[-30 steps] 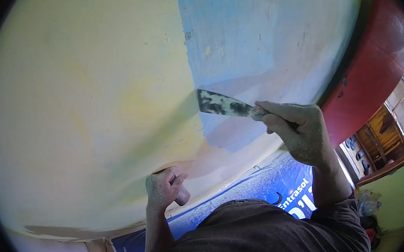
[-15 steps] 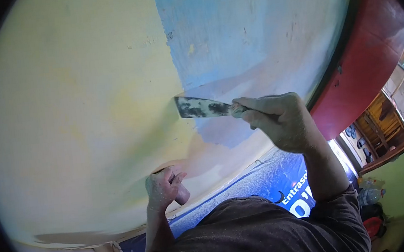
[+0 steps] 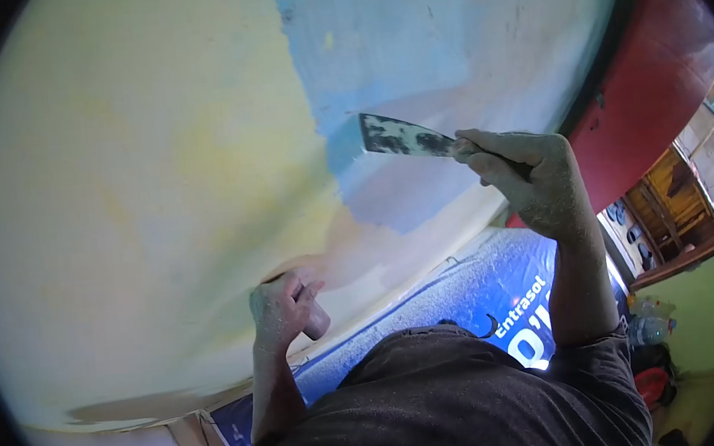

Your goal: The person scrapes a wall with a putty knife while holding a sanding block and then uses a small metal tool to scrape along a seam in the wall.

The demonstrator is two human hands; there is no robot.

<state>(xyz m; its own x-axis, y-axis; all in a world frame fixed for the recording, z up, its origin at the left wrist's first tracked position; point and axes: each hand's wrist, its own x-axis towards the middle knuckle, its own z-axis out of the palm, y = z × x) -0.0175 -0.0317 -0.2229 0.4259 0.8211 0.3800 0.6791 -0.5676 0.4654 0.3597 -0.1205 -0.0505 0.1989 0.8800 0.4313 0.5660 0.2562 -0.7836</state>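
Observation:
My right hand (image 3: 537, 175) is wrapped round the handle of a putty knife (image 3: 405, 137). Its wide metal blade, blotched with dark and whitish patches, points left over the blue part of the painted wall (image 3: 391, 39). Down to the left, my left hand (image 3: 279, 308) is closed round a dull brownish, rounded piece (image 3: 316, 323), most of it covered by the fingers. That hand is close against the pale yellow part of the wall. Pale dust coats both hands.
Below the wall lies a dusty blue printed sheet (image 3: 477, 306). A red panel (image 3: 663, 99) stands at the right, with plastic bottles (image 3: 651, 330) lower down. Beyond an opening are footwear (image 3: 636, 235) and wooden boards (image 3: 673, 201).
My right hand has moved up and to the right with the putty knife, its blade shifting from the yellow edge onto the blue area. The left hand keeps its hold.

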